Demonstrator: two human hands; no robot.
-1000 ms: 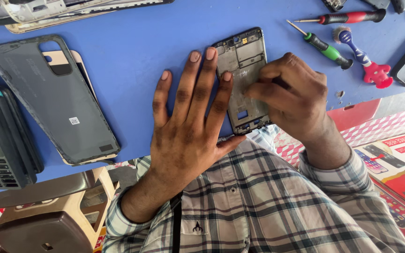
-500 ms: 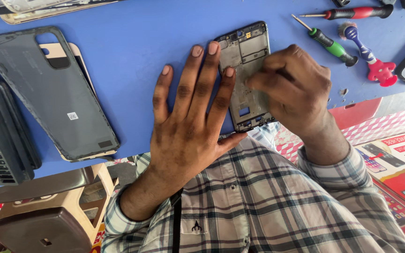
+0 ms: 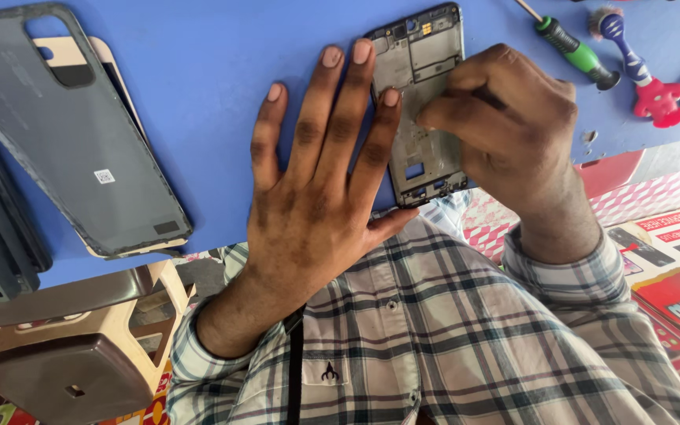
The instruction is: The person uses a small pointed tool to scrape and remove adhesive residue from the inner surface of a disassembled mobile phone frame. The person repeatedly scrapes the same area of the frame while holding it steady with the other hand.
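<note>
Head view, only one: opened phone frame (image 3: pixel 423 110) lies flat on the blue table (image 3: pixel 198 71), near its front edge, back cover off, insides facing up. Left hand (image 3: pixel 320 181) is open, fingers spread flat, fingertips pressing the frame's left edge and the table beside it, thumb near the bottom corner. Right hand (image 3: pixel 505 118) is closed in a pinch over the frame's right side, fingers curled tight on something small and dark; can't tell what it is, prob. a tool tip or small part. Handling, judged: frame looks thin, light, stiff but easy to bend or scratch, w/ delicate bits inside, so best held by the outer rim, pinned flat, not by the middle. Looks: dark grey rectangular shell, metal-grey plates, cut-outs at top and a small square opening low down, connectors at the bottom end. Nearby: grey back cover (image 3: pixel 80 142) well apart at left, lying over a beige piece; green-handled screwdriver (image 3: pixel 572 49) and a blue-and-red tool (image 3: pixel 643 71) at upper right, both untouched.
</note>
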